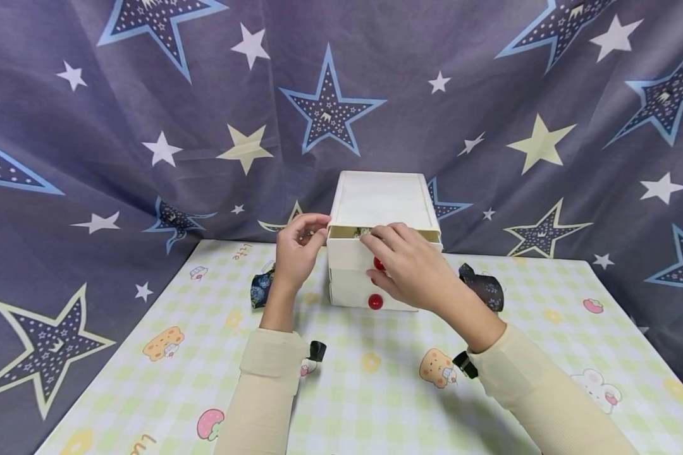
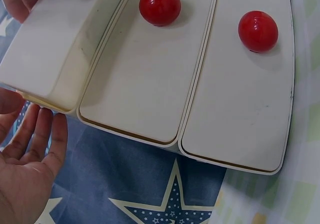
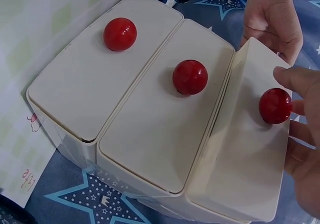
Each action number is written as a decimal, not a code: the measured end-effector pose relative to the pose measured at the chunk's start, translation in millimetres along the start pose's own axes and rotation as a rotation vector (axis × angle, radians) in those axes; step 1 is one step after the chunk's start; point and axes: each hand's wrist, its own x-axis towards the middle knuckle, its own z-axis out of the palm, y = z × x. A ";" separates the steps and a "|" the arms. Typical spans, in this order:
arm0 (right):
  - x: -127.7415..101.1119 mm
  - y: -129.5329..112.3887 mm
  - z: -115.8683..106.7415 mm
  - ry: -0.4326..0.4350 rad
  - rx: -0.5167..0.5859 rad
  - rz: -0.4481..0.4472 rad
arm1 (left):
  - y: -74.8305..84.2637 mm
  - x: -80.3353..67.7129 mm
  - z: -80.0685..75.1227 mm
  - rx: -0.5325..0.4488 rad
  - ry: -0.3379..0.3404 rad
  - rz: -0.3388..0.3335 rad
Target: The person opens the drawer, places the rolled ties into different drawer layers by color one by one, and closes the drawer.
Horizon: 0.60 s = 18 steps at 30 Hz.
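A white drawer unit (image 1: 384,197) with three drawers stands at the back of the table, a round red knob on each front. Its top drawer (image 3: 245,159) is pulled out partway; inside, a small patterned thing (image 1: 363,232) shows next to the fingers. My right hand (image 1: 412,268) grips the front of this drawer, fingers over the upper edge and thumb on the face by the red knob (image 3: 275,105). At the drawer's left side is my left hand (image 1: 296,253), its fingers fairly straight and fingertips right at the edge in the left wrist view.
A dark blue flowered bundle (image 1: 261,289) lies left of the unit, and a dark patterned roll (image 1: 484,288) lies to the right. Behind the table hangs a star-printed curtain (image 1: 205,82). A checked cloth (image 1: 370,404) covers the table.
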 end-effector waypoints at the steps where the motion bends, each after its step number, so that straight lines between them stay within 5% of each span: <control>1: 0.1 0.0 0.1 -0.009 0.000 0.003 | 0.1 0.0 -0.1 0.002 0.000 0.001; 18: -1.5 -2.3 1.4 -0.089 0.014 0.049 | 0.6 0.0 -0.1 0.005 -0.006 0.011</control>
